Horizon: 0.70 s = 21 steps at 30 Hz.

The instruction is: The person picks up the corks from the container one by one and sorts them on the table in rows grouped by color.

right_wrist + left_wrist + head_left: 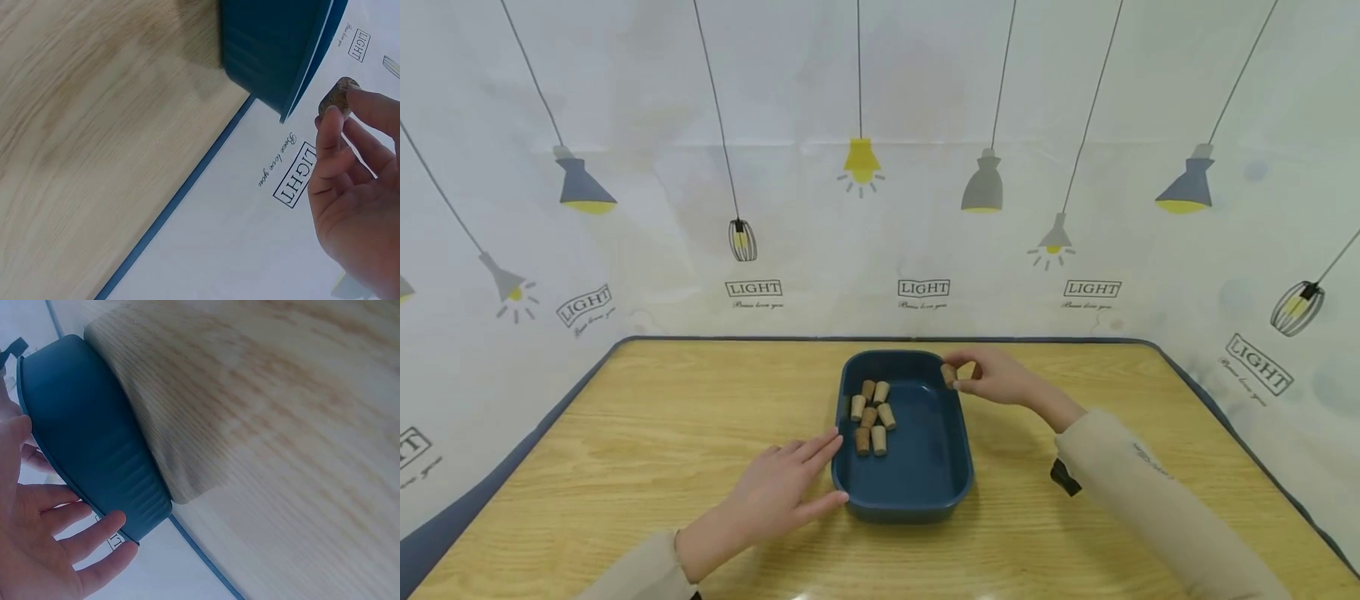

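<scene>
A dark blue rectangular tray (pixel 917 492) stands on the wooden table, with several corks (pixel 869 417) grouped along its left side, some lighter and some browner. Over the tray's far right corner, my right hand (pixel 996 377) pinches one brown cork (pixel 949 375) between thumb and fingers. The right wrist view shows this cork (pixel 338 97) at the fingertips, beside the tray's rim. My left hand (pixel 782 487) rests against the tray's left rim with fingers extended. In the left wrist view those fingers (pixel 94 540) touch the tray's edge (pixel 94 419).
The wooden table (pixel 700 417) extends to both sides of the tray and has a dark blue edge. Behind it hangs a pale backdrop (pixel 820 242) printed with lamps and lettering. A black strap piece (pixel 1064 477) shows by the right sleeve.
</scene>
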Available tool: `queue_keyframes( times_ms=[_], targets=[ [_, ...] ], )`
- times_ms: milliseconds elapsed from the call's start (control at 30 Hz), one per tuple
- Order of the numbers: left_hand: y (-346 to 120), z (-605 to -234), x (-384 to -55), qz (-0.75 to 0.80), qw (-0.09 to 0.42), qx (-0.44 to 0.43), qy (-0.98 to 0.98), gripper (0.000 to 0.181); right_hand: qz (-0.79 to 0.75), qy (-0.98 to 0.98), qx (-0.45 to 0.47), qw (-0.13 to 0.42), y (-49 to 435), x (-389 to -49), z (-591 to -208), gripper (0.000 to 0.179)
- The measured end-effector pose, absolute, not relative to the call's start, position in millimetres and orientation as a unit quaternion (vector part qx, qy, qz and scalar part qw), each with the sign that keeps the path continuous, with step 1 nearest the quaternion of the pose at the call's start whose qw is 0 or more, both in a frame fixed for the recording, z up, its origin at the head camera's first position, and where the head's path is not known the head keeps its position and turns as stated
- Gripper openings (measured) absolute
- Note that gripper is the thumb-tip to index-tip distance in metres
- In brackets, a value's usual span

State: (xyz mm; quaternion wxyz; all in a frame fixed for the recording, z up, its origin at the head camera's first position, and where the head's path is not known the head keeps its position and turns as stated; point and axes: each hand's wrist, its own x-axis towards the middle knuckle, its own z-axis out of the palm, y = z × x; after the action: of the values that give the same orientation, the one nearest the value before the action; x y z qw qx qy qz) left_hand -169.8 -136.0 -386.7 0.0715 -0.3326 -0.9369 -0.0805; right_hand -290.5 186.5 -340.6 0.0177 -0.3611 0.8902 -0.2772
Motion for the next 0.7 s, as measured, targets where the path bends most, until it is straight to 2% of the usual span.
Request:
queue_keyframes(
  times_ms=[267, 700],
  targets=[
    [-136, -385, -170, -0.085, 0.067, -0.330, -0.938, 0.069, -0.268, 0.896, -0.355, -0.001, 211, -287, -347, 0.040],
    [-136, -386, -169, -0.085, 0.074, -0.332, -0.937, 0.070, -0.276, 0.906, -0.320, 0.012, 232, -282, -372, 0.040]
  ],
)
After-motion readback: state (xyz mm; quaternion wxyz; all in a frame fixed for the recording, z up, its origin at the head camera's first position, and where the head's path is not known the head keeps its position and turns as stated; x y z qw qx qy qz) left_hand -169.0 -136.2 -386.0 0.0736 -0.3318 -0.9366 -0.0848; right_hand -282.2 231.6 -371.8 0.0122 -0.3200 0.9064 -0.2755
